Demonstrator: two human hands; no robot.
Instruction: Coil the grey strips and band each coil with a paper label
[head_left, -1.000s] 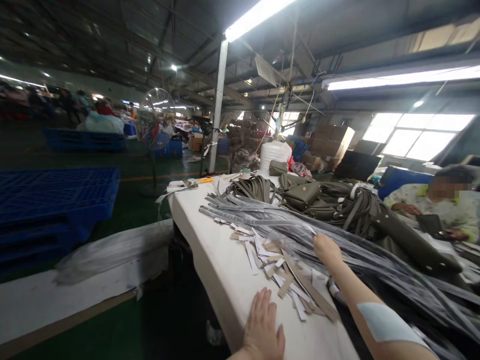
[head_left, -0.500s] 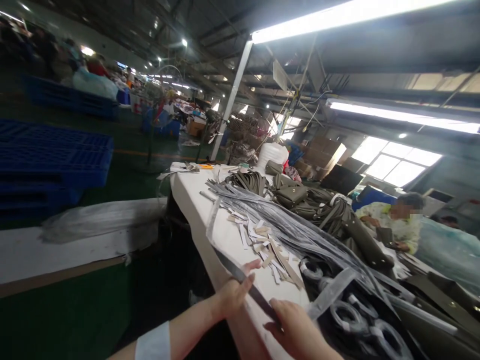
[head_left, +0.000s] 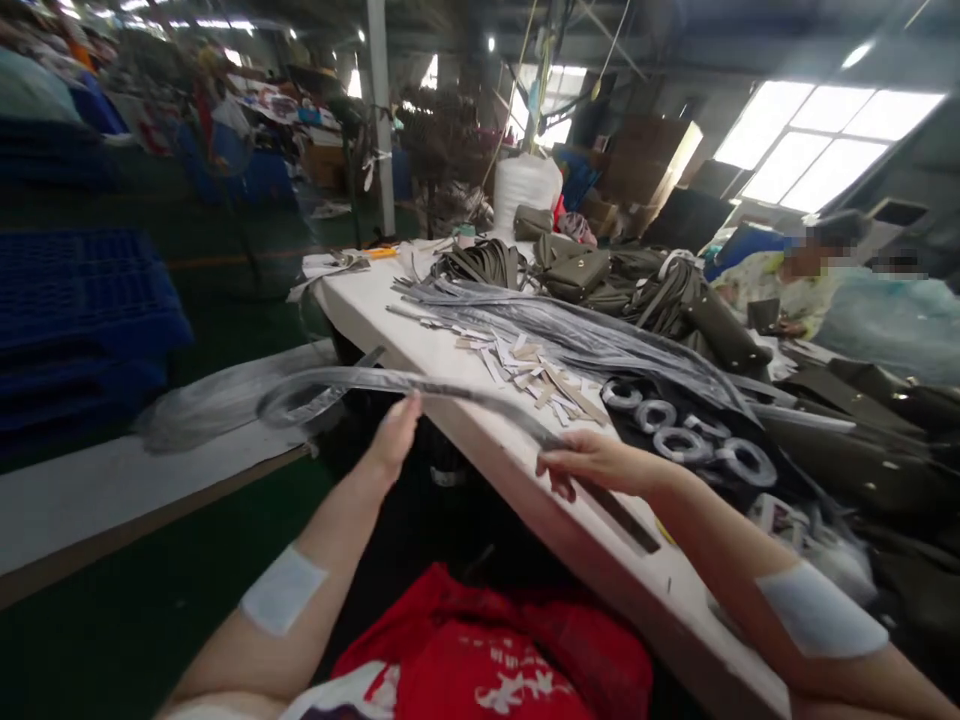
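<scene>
A long dark strap in clear plastic wrap [head_left: 465, 394] stretches between my hands at the edge of the white table [head_left: 360, 301]. My left hand [head_left: 399, 432] is closed on it left of the table edge, and its wrapped part curls in a loop farther left. My right hand [head_left: 581, 462] grips the strap over the table, where a bare dark end sticks out toward the lower right. Beyond my hands lie scattered paper and card strips [head_left: 536, 375] and a bundle of plastic-wrapped straps [head_left: 547, 325].
Several wrapped coils [head_left: 679, 443] lie right of my right hand. Dark olive bags [head_left: 574, 272] and a white foam roll [head_left: 525, 192] stand farther back. A person [head_left: 787, 280] sits across the table at right. Blue pallets [head_left: 82, 310] are at left.
The view has tilted down and levelled, showing a red apron. My left hand has moved left, away from my right hand, and the strap now forms a loop left of the table.
</scene>
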